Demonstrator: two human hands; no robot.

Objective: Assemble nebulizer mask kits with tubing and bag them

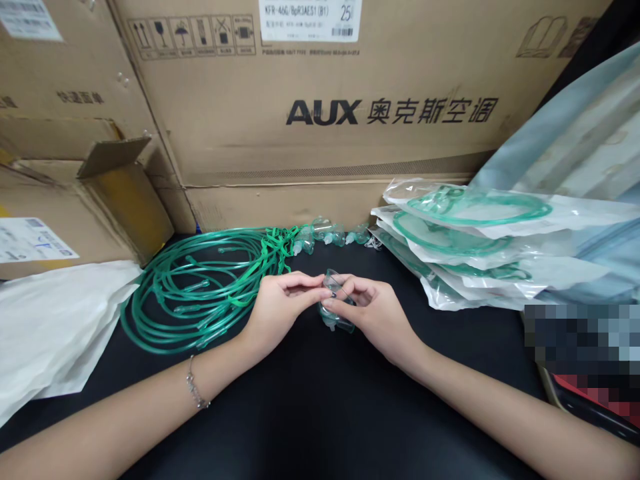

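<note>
A small clear, green-tinted oxygen mask [341, 324] is held just above the black table, its pale connector pointing down. My left hand [285, 303] pinches the mask's upper edge between thumb and fingertips. From the other side, my right hand [375, 312] grips the same mask with thumb and bent fingers. A tiny dark spot shows where the fingertips meet; I cannot make out what it is. Behind the hands lie several similar clear masks [320, 230]. Left of them is a bundle of green elastic straps [275, 247], beside coiled green tubing [165, 300].
Large cardboard boxes [325, 153] wall off the back. White paper-like pouches [60, 313] lie at the left. Packed pouches [480, 250] with green tubing are stacked at the right. A phone-like object [590, 407] is at the lower right, near a partly blurred patch.
</note>
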